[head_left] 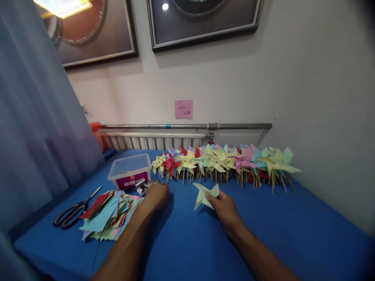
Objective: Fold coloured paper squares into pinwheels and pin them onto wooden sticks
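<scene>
Pinching a pale green folded paper pinwheel (pixel 206 195) at centre bench (pixel 293 234), the right hand (pixel 224 207) grips it; left hand (pixel 155 197), curled, touches small silvery pieces (pixel 143 186) at ten o'clock

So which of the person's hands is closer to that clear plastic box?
The left. The left hand rests on the blue table just right of the plastic box, by some small silvery pieces. The right hand is farther right, holding a pale green paper pinwheel.
</scene>
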Action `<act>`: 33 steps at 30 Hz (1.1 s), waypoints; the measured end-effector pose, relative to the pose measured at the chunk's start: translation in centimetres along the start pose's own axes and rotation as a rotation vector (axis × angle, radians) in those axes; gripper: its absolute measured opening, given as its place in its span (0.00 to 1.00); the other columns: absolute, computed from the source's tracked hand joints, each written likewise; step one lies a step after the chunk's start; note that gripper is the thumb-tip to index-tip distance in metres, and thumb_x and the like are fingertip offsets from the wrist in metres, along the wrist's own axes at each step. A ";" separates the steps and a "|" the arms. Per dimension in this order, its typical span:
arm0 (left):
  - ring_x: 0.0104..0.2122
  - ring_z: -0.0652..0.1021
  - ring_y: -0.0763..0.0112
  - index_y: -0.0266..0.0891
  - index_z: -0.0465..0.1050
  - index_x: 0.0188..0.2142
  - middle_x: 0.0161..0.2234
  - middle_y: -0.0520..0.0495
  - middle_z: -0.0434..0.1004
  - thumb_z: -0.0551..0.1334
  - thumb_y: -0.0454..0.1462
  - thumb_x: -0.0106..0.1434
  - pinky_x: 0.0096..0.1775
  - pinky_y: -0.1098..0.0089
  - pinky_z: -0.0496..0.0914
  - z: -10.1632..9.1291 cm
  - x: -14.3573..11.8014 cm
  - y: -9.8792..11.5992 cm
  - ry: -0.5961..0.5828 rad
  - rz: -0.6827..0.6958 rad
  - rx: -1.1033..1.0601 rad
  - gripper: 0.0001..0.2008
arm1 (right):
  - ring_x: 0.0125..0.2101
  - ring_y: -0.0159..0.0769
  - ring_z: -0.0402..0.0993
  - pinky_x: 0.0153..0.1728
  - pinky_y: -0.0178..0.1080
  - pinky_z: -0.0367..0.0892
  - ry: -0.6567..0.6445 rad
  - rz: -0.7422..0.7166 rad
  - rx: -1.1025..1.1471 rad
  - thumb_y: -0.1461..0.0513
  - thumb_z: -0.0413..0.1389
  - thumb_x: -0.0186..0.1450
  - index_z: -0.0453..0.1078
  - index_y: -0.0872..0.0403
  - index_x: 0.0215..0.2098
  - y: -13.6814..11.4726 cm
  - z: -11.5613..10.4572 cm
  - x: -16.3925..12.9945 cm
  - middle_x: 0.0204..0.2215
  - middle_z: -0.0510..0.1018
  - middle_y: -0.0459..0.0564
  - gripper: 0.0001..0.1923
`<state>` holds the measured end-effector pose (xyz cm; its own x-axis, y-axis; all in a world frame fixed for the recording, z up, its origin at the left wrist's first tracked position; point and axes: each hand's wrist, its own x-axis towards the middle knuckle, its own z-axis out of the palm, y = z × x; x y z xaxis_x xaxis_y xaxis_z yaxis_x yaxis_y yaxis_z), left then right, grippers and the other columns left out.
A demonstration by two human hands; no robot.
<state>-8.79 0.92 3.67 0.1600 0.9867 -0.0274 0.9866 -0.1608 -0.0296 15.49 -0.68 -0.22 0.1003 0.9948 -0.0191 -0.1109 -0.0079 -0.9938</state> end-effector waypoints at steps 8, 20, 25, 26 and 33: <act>0.38 0.79 0.64 0.42 0.79 0.33 0.37 0.46 0.83 0.58 0.32 0.59 0.39 0.70 0.67 0.7 -1.2 2.9 -0.120 0.386 -0.271 0.10 | 0.25 0.39 0.74 0.27 0.37 0.68 0.020 -0.008 0.025 0.55 0.66 0.49 0.79 0.57 0.34 0.0 -0.1 0.4 0.27 0.83 0.51 0.17; 0.35 0.79 0.66 0.42 0.81 0.34 0.34 0.48 0.84 0.60 0.32 0.55 0.34 0.72 0.65 1.4 -0.4 2.7 -0.163 0.247 -0.380 0.10 | 0.24 0.37 0.72 0.26 0.37 0.66 0.016 -0.011 -0.005 0.53 0.66 0.48 0.78 0.57 0.32 0.4 0.1 0.6 0.25 0.81 0.49 0.18; 0.35 0.80 0.68 0.41 0.81 0.34 0.34 0.49 0.84 0.59 0.31 0.56 0.35 0.73 0.66 1.6 0.0 2.5 -0.169 0.234 -0.465 0.12 | 0.25 0.37 0.73 0.27 0.37 0.66 0.019 -0.004 0.011 0.54 0.67 0.48 0.78 0.57 0.33 0.4 0.1 0.5 0.26 0.82 0.50 0.18; 0.36 0.80 0.67 0.41 0.81 0.34 0.35 0.49 0.84 0.58 0.31 0.56 0.35 0.73 0.66 1.6 0.1 2.5 -0.157 0.221 -0.448 0.12 | 0.25 0.38 0.74 0.27 0.37 0.67 0.018 -0.002 0.015 0.54 0.67 0.48 0.79 0.57 0.33 0.3 0.1 0.5 0.27 0.83 0.50 0.19; 0.35 0.79 0.67 0.40 0.80 0.35 0.34 0.47 0.83 0.59 0.33 0.58 0.34 0.71 0.65 0.9 -0.6 2.9 -0.107 0.205 -0.384 0.10 | 0.26 0.40 0.76 0.28 0.38 0.68 0.021 -0.006 0.016 0.54 0.67 0.48 0.79 0.57 0.34 0.2 -0.1 0.4 0.27 0.83 0.51 0.19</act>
<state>-6.02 -0.12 2.66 0.3688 0.9244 -0.0974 0.8790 -0.3127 0.3599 15.60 -0.27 -0.39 0.1219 0.9924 -0.0153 -0.1260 0.0002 -0.9920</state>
